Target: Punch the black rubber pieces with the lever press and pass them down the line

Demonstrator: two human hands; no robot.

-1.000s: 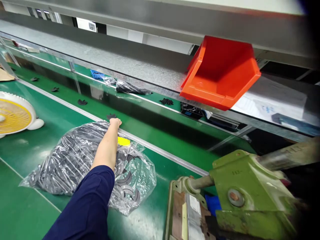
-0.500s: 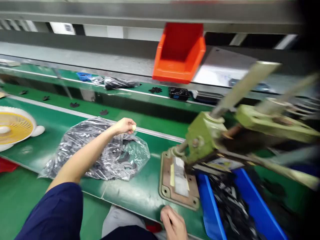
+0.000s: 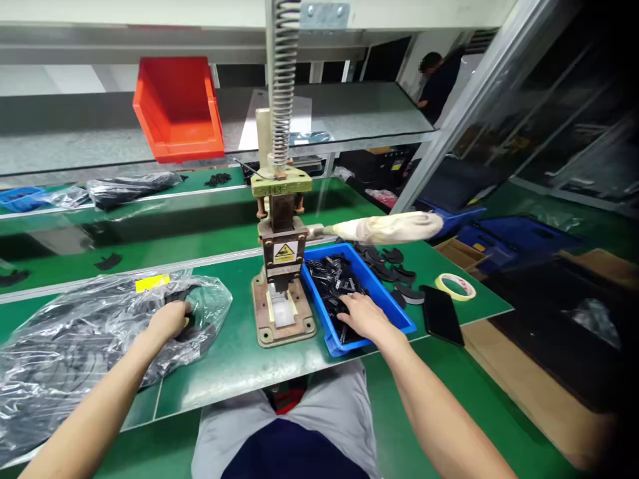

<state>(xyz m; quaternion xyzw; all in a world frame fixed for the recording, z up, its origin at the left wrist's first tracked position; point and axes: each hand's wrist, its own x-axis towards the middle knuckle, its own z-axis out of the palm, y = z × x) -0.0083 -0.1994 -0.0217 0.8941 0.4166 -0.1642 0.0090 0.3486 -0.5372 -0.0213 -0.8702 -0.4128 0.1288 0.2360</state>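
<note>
My left hand [image 3: 172,319] is at the mouth of a clear plastic bag [image 3: 64,352] filled with black curved parts. Its fingers are curled in and partly hidden among dark pieces, so what they hold cannot be made out. My right hand [image 3: 363,314] reaches into a blue bin [image 3: 327,332], its fingers apart and touching small black plastic pieces [image 3: 332,283]. Between my hands stands a hand press [image 3: 283,246] with a warning label, a coil spring above, and a lever wrapped in pale material [image 3: 394,228]. A whitish block [image 3: 282,311] lies on its base.
Right of the bin are loose black curved parts [image 3: 392,269], a roll of tape [image 3: 455,287] and a black phone-like slab [image 3: 442,314]. A yellow label [image 3: 152,283] lies on the bag. An orange bin [image 3: 182,126] hangs ahead. A person [image 3: 442,83] is in the back right.
The view has swung right. My left hand has gone from above the bag to its opening; its small pale piece no longer shows. My right hand has moved from the table edge into the blue bin.
</note>
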